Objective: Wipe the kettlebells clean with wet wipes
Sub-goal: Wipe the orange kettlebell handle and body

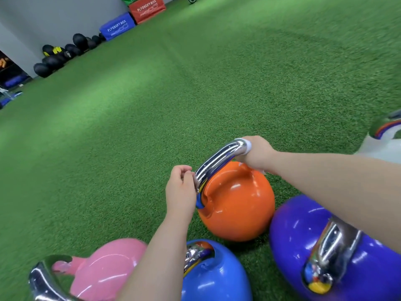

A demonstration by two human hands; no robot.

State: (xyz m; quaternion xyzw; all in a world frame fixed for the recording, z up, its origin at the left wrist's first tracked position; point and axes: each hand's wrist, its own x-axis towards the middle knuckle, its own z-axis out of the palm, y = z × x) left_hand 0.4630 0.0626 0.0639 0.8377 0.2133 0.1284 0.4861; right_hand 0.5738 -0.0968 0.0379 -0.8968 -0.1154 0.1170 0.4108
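Observation:
An orange kettlebell (236, 205) with a chrome handle (219, 164) stands on green turf. My right hand (258, 155) is closed around the handle's far corner with a white wet wipe (247, 146) pressed under the fingers. Loosely curled, my left hand (181, 190) touches the near leg of the same handle. A pink kettlebell (108, 270), a light blue kettlebell (214, 276) and a purple kettlebell (303, 233) stand close in front of me. A white kettlebell (384, 146) shows at the right edge.
Green turf (195, 94) stretches far ahead. Black medicine balls (60, 55) line the left wall. Blue and red plyo boxes (134, 18) stand at the back left.

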